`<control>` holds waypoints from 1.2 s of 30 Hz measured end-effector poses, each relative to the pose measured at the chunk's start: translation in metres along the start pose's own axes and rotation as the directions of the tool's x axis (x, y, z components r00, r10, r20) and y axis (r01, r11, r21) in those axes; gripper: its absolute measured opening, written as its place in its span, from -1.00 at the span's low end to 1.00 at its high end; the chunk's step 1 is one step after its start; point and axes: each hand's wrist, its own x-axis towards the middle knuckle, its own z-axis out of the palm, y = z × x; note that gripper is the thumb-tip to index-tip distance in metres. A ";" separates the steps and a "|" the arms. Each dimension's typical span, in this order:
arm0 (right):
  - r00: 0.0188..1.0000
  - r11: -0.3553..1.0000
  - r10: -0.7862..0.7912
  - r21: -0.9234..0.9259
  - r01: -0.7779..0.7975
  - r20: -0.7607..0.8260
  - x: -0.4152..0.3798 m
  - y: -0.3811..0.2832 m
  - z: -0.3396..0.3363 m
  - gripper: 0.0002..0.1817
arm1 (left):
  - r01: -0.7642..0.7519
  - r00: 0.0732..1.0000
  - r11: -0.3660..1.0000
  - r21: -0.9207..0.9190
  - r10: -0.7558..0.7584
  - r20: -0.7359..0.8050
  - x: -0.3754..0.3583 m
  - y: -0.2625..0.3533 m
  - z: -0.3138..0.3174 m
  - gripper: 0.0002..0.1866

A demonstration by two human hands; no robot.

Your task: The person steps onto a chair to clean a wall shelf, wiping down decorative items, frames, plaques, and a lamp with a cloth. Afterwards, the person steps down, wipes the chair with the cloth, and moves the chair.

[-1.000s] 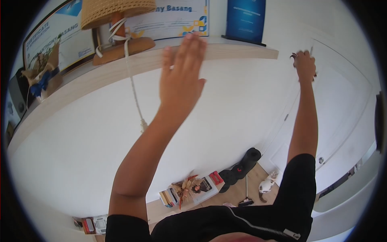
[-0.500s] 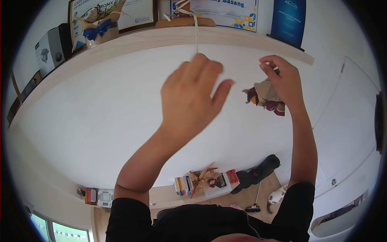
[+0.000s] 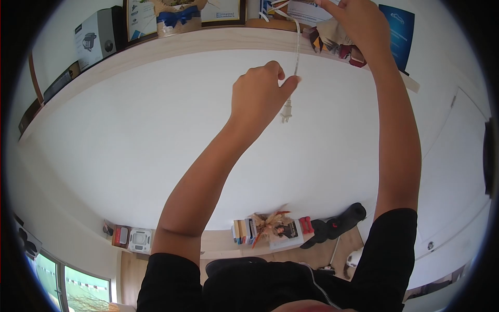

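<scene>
My left hand [image 3: 260, 91] is raised in front of the white wall, fingers loosely curled and thumb apart from them. A white cord [image 3: 298, 49] hangs down from the shelf and passes behind the thumb tip; whether they touch is unclear. Its two-pronged plug [image 3: 286, 112] dangles just below the thumb. My right hand [image 3: 361, 26], at the top right, holds a small paper-wrapped bunch [image 3: 331, 35] with dark red and brown pieces, in front of the shelf edge. Its thumb and index finger point left; the other fingers are mostly hidden.
The long shelf [image 3: 223, 40] carries a grey box [image 3: 93, 39], a blue-ribboned pot [image 3: 179, 21], framed certificates and a blue plaque [image 3: 397, 36]. Below are a lower shelf [image 3: 213, 242] with books and dried flowers, a black rolled item [image 3: 335, 223], a broom and a partly visible cat [image 3: 354, 258].
My right hand has risen with the bunch from below the shelf to its edge. My left hand has moved slightly right, and the plug now shows. The view has shifted.
</scene>
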 end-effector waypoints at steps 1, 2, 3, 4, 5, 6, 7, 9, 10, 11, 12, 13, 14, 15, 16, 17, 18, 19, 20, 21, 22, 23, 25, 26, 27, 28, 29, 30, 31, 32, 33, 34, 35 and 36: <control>1.000 0.997 0.012 -0.073 -0.010 0.024 0.000 -0.006 -0.001 -0.72 | 0.054 0.998 0.995 -0.085 -0.050 0.044 0.000 0.003 -0.002 -0.60; 1.000 0.997 0.011 -0.071 -0.009 0.027 -0.001 -0.009 -0.003 -0.72 | 0.057 0.998 0.995 -0.084 -0.054 0.044 0.001 0.002 0.005 -0.60; 0.987 0.997 -0.021 -0.064 0.032 0.160 -0.002 -0.011 -0.004 -0.75 | 0.039 0.998 0.992 -0.120 -0.033 0.052 0.003 -0.003 0.016 -0.60; 0.955 0.996 -0.052 -0.053 0.070 0.292 -0.003 -0.012 -0.005 -0.76 | 0.021 0.998 0.987 -0.157 -0.011 0.060 0.006 -0.003 0.019 -0.60; 0.954 0.996 -0.051 -0.054 0.070 0.297 -0.006 -0.012 -0.003 -0.76 | 0.079 0.980 0.968 -0.236 -0.032 0.198 0.009 -0.004 0.021 -0.64; 0.960 0.993 -0.101 -0.041 0.115 0.263 -0.011 -0.011 0.002 -0.78 | 0.084 0.979 0.967 -0.239 -0.035 0.201 0.006 -0.006 0.023 -0.64; 0.962 0.986 -0.152 -0.030 0.163 0.225 -0.013 -0.011 0.006 -0.80 | 0.080 0.978 0.966 -0.245 -0.029 0.204 0.005 -0.005 0.019 -0.67; 0.939 0.986 -0.114 -0.076 0.146 0.323 -0.001 -0.001 0.015 -0.75 | 0.074 0.979 0.964 -0.254 -0.022 0.203 0.000 -0.006 0.010 -0.70; 0.909 0.984 -0.068 -0.122 0.129 0.412 0.009 0.008 0.021 -0.70 | -0.013 0.997 0.987 -0.162 0.025 0.073 -0.007 -0.003 -0.003 -0.75; 0.909 0.984 -0.068 -0.122 0.129 0.411 0.017 0.023 0.034 -0.70 | -0.086 0.995 0.995 -0.057 0.083 -0.052 -0.011 -0.001 -0.017 -0.78; 0.916 0.997 -0.053 -0.037 0.074 0.398 0.024 0.044 0.052 -0.67 | -0.085 0.995 0.995 -0.056 0.083 -0.051 -0.012 0.001 -0.030 -0.78; 0.922 0.999 -0.036 0.049 0.019 0.385 0.027 0.056 0.067 -0.64 | -0.116 0.986 0.987 0.108 0.127 -0.105 -0.011 0.003 -0.044 -0.79; 0.921 0.999 -0.036 0.049 0.018 0.389 0.028 0.058 0.075 -0.64 | -0.133 0.972 0.954 0.269 0.178 -0.151 -0.012 0.003 -0.055 -0.79; 0.906 0.994 -0.072 0.101 0.032 0.416 0.029 0.061 0.081 -0.64 | -0.132 0.973 0.954 0.268 0.176 -0.149 -0.011 0.001 -0.061 -0.79; 0.892 0.987 -0.109 0.152 0.046 0.439 0.029 0.059 0.083 -0.63 | -0.165 0.957 0.926 0.339 0.233 -0.171 -0.008 -0.002 -0.067 -0.79; 0.894 0.987 -0.111 0.152 0.048 0.434 0.028 0.057 0.082 -0.63 | -0.196 0.937 0.890 0.411 0.293 -0.190 -0.004 -0.003 -0.073 -0.80; 0.881 0.983 -0.147 0.167 0.079 0.449 0.028 0.056 0.083 -0.61 | -0.198 0.934 0.888 0.414 0.299 -0.195 -0.002 -0.003 -0.078 -0.80; 0.866 0.977 -0.185 0.183 0.110 0.465 0.026 0.051 0.081 -0.58 | -0.194 0.934 0.876 0.440 0.303 -0.191 0.000 -0.002 -0.083 -0.82; 0.868 0.976 -0.188 0.186 0.113 0.460 0.022 0.037 0.073 -0.58 | -0.189 0.934 0.864 0.467 0.306 -0.186 0.001 -0.001 -0.086 -0.82; 0.851 0.983 -0.185 0.103 0.154 0.491 0.016 0.024 0.064 -0.55 | -0.189 0.933 0.862 0.470 0.306 -0.187 0.003 -0.003 -0.088 -0.82; 0.834 0.980 -0.177 0.020 0.196 0.522 0.010 0.016 0.058 -0.51 | -0.197 0.915 0.848 0.492 0.339 -0.218 0.007 -0.005 -0.089 -0.82; 0.834 0.981 -0.176 0.022 0.194 0.523 0.005 0.015 0.057 -0.51 | -0.206 0.895 0.834 0.512 0.372 -0.246 0.010 -0.007 -0.091 -0.83; 0.868 0.974 -0.205 0.007 0.226 0.452 -0.002 0.015 0.056 -0.43 | -0.237 0.878 0.827 0.510 0.407 -0.253 0.014 -0.009 -0.093 -0.82; 0.868 0.974 -0.204 0.009 0.225 0.453 -0.006 0.017 0.057 -0.43 | -0.266 0.858 0.819 0.508 0.441 -0.263 0.017 -0.009 -0.094 -0.82; 0.896 0.974 -0.198 -0.023 0.225 0.398 -0.011 0.020 0.060 -0.44 | -0.265 0.859 0.819 0.509 0.441 -0.261 0.019 -0.009 -0.095 -0.82; 0.921 0.973 -0.191 -0.055 0.222 0.340 -0.015 0.020 0.060 -0.45 | -0.288 0.857 0.835 0.469 0.443 -0.263 0.021 -0.008 -0.096 -0.82; 0.921 0.974 -0.190 -0.051 0.220 0.339 -0.017 0.023 0.059 -0.45 | -0.310 0.856 0.849 0.429 0.446 -0.263 0.023 -0.007 -0.096 -0.82; 0.930 0.974 -0.189 -0.062 0.219 0.316 -0.019 0.024 0.058 -0.49 | -0.312 0.855 0.845 0.434 0.449 -0.260 0.024 -0.005 -0.096 -0.82; 0.938 0.973 -0.189 -0.075 0.219 0.291 -0.020 0.025 0.056 -0.52 | -0.298 0.869 0.867 0.399 0.420 -0.262 0.023 0.002 -0.099 -0.76; 0.940 0.974 -0.188 -0.073 0.217 0.286 -0.022 0.029 0.055 -0.52 | -0.284 0.882 0.887 0.364 0.390 -0.263 0.022 0.010 -0.102 -0.71; 0.946 0.972 -0.200 -0.073 0.225 0.254 -0.025 0.036 0.054 -0.55 | -0.287 0.880 0.884 0.369 0.395 -0.263 0.025 0.018 -0.107 -0.71; 0.952 0.970 -0.211 -0.073 0.232 0.222 -0.026 0.043 0.053 -0.58 | -0.171 0.973 0.928 0.331 0.212 -0.092 0.024 0.040 -0.120 -0.75; 0.954 0.971 -0.209 -0.073 0.229 0.215 -0.028 0.050 0.051 -0.58 | -0.111 0.993 0.941 0.319 0.118 -0.003 0.026 0.046 -0.121 -0.77; 0.954 0.976 -0.206 -0.017 0.215 0.216 -0.029 0.059 0.048 -0.59 | -0.049 0.996 0.947 0.318 0.022 0.086 0.027 0.053 -0.121 -0.79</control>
